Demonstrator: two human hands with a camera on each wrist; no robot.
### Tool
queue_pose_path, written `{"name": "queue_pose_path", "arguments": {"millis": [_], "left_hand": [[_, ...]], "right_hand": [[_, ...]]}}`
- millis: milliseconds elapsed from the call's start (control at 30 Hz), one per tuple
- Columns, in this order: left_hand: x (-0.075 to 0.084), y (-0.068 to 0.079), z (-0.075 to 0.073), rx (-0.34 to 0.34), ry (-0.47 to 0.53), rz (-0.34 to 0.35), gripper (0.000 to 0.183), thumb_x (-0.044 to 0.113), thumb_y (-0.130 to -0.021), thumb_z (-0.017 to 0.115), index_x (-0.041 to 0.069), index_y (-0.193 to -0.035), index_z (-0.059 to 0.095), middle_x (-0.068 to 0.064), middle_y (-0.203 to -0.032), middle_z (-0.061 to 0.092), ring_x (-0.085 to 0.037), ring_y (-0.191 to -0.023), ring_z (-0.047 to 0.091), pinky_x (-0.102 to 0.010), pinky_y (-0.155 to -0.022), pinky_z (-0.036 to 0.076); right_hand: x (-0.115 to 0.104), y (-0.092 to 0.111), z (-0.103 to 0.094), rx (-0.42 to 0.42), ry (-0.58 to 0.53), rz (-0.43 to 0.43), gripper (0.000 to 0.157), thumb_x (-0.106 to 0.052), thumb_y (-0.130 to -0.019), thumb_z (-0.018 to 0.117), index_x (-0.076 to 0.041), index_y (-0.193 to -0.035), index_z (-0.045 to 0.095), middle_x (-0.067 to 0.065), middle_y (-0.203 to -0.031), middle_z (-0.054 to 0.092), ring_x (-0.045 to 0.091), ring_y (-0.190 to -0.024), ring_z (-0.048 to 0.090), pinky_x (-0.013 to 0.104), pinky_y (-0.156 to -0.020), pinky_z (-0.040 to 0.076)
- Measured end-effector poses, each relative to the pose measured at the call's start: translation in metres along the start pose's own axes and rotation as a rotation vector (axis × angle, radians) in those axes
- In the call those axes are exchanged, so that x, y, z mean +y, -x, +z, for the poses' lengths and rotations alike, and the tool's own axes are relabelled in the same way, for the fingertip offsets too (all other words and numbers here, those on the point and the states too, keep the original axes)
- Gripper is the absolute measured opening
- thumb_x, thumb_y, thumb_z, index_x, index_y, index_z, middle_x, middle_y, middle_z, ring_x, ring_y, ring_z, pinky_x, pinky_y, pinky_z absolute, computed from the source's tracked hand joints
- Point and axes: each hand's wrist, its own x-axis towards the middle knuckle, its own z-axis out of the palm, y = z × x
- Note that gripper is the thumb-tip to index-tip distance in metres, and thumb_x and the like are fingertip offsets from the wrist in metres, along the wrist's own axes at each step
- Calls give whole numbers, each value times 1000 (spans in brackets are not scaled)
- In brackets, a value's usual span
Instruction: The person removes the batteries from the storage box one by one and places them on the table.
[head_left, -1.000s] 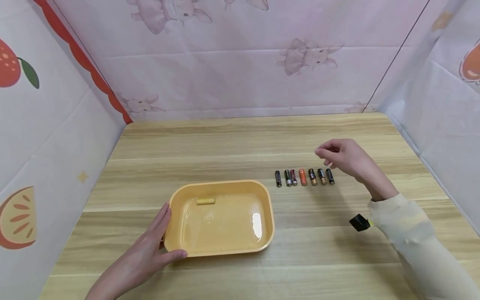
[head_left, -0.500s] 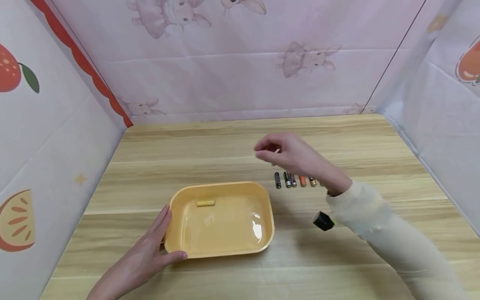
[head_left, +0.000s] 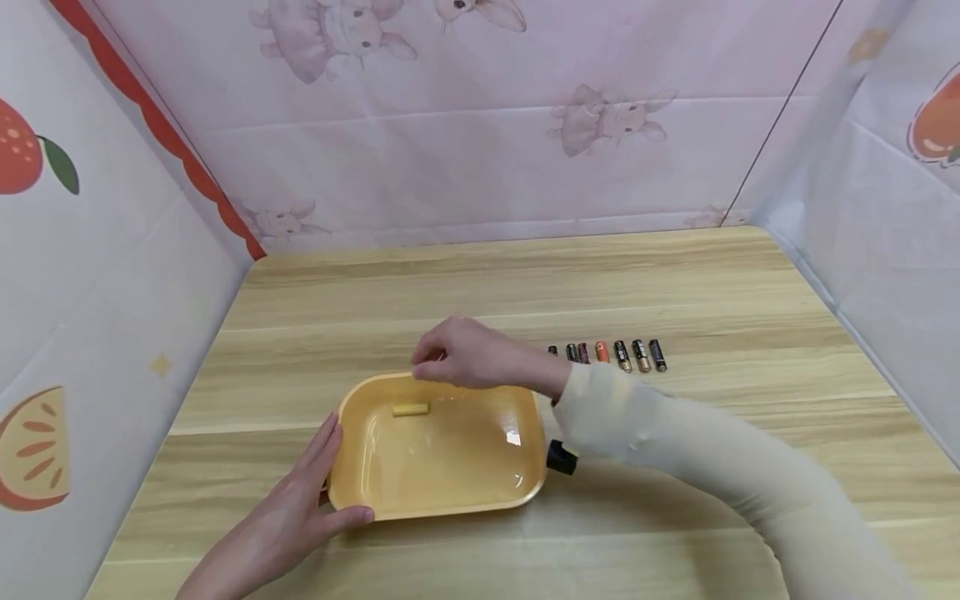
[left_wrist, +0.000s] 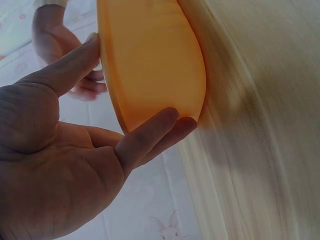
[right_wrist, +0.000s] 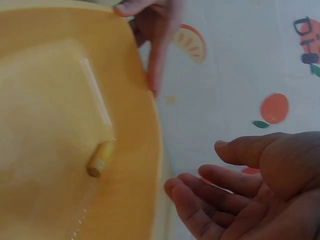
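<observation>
A yellow plastic basin (head_left: 450, 467) stands on the table, with one yellow battery (head_left: 411, 409) lying near its far left corner. My left hand (head_left: 300, 492) holds the basin's left end, thumb on the near rim and fingers along the outer wall. Above the far rim hovers my right hand (head_left: 465, 354), its fingers loosely bent. In the right wrist view nothing shows between the right hand's (right_wrist: 240, 195) fingers and thumb. Several batteries, including an orange one (head_left: 602, 352), lie in a row right of the basin, some partly hidden by the right forearm.
The wood-grain table (head_left: 360, 292) is walled by printed cloth at the back (head_left: 465, 167) and both sides. A small black block (head_left: 562, 457) is attached at the right sleeve (head_left: 675, 425), close to the basin's right rim.
My right hand has swept left from beyond the battery row to over the basin's far rim. The left hand, the basin and the yellow battery have stayed in place.
</observation>
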Motion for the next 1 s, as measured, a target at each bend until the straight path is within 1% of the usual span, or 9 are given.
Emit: {"name": "queue_pose_path", "arguments": {"millis": [133, 233, 333, 367, 500, 600, 733, 833, 1000], "left_hand": [[-1, 2, 1, 2, 15, -6, 115, 37, -84, 85, -9, -161, 13, -25, -170, 7, -46, -149, 22, 2, -99, 8], [-1, 2, 1, 6, 13, 7, 114, 36, -85, 85, -10, -160, 14, -26, -169, 7, -47, -148, 22, 2, -100, 8], [-1, 2, -1, 5, -1, 18, 113, 39, -85, 84, -8, -161, 14, -24, -170, 7, -47, -149, 21, 2, -101, 8], [-1, 2, -1, 6, -4, 25, 113, 39, -85, 84, -7, -162, 14, -24, -170, 7, -47, -149, 21, 2, -101, 8], [-1, 1, -4, 2, 2, 25, 114, 44, -86, 82, -3, -163, 13, -20, -171, 6, -46, -150, 20, 2, -101, 9], [-1, 1, -5, 2, -1, 26, 113, 43, -87, 82, -3, -163, 13, -21, -171, 6, -46, -150, 20, 3, -101, 9], [-1, 1, -6, -4, 4, 26, 113, 43, -87, 82, -3, -163, 13, -20, -171, 6, -46, -150, 20, 2, -101, 10], [-1, 1, -6, -8, 18, 27, 113, 45, -87, 81, -2, -164, 12, -20, -171, 5, -46, -150, 19, 2, -101, 10], [-2, 1, -6, -6, 21, 33, 113, 43, -86, 82, -3, -163, 13, -21, -171, 6, -47, -150, 18, 2, -102, 9]], "right_hand": [[-3, -14, 18, -90, 75, -39, 21, -14, -102, 66, -1, -88, 72, -2, -81, 64, 4, -75, 54, 18, -70, 43], [-6, -20, 28, -130, 119, -44, 35, -14, -102, 66, -3, -70, 60, -4, -69, 47, 8, -66, 43, 21, -62, 35], [-7, -23, 38, -124, 182, -14, 46, -15, -100, 69, -13, -59, 50, -7, -63, 41, 5, -59, 38, 19, -56, 32], [-7, -24, 41, -123, 212, -1, 51, -15, -100, 69, -14, -56, 43, -7, -61, 36, 6, -55, 34, 19, -53, 29], [-8, -28, 51, -115, 299, 59, 56, -17, -99, 70, -16, -56, 33, -6, -59, 31, 8, -53, 29, 20, -52, 28], [-8, -31, 58, -107, 334, 96, 43, -19, -100, 68, -13, -64, 46, -4, -67, 42, 11, -61, 40, 23, -58, 38], [-4, -32, 69, -90, 338, 94, 27, -20, -102, 66, -10, -78, 58, -1, -75, 52, 12, -66, 48, 23, -60, 44], [-3, -32, 76, -83, 358, 66, 25, -19, -101, 68, -12, -78, 58, -2, -74, 52, 11, -64, 47, 22, -58, 43], [-4, -32, 86, -84, 472, 59, 21, -13, -89, 79, -13, -79, 60, -4, -75, 54, 10, -69, 50, 23, -63, 48]]}}
